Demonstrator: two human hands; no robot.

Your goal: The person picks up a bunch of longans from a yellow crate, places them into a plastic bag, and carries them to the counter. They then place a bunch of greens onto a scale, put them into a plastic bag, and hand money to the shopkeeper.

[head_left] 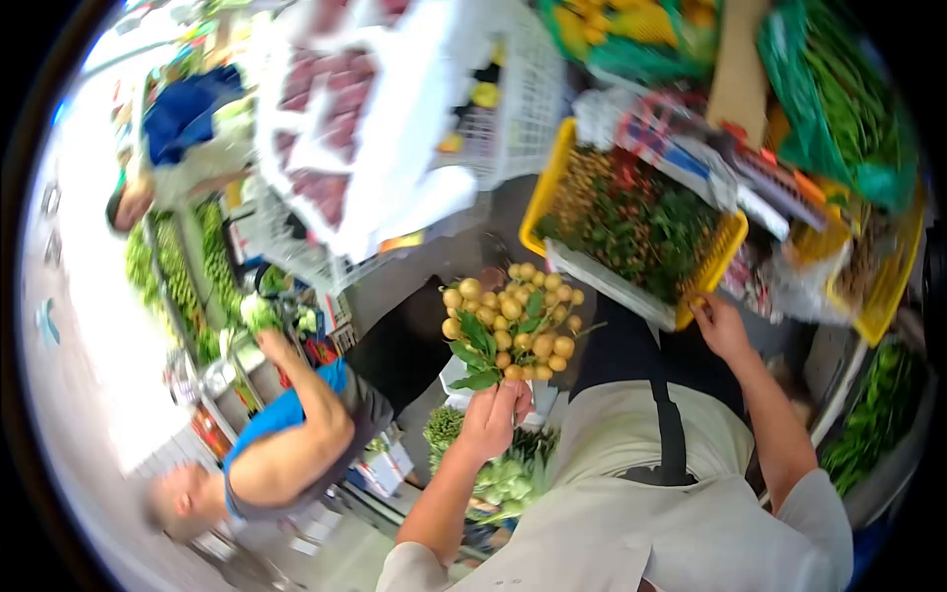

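Observation:
My left hand (496, 412) is closed around the stem of a bunch of small round yellow-brown fruit with green leaves (511, 321) and holds it up in front of me. My right hand (720, 327) rests on the near rim of a yellow plastic crate (732, 242), which is filled with more of the same fruit mixed with leaves. My white shirt and a black strap fill the bottom of the view.
A person in a blue shirt (281, 419) at the left reaches toward green vegetables (258, 314). White baskets (528, 99) with packed red produce stand at the top. Green bags of vegetables (838, 109) sit at the top right, and leafy greens (498, 479) lie below my left hand.

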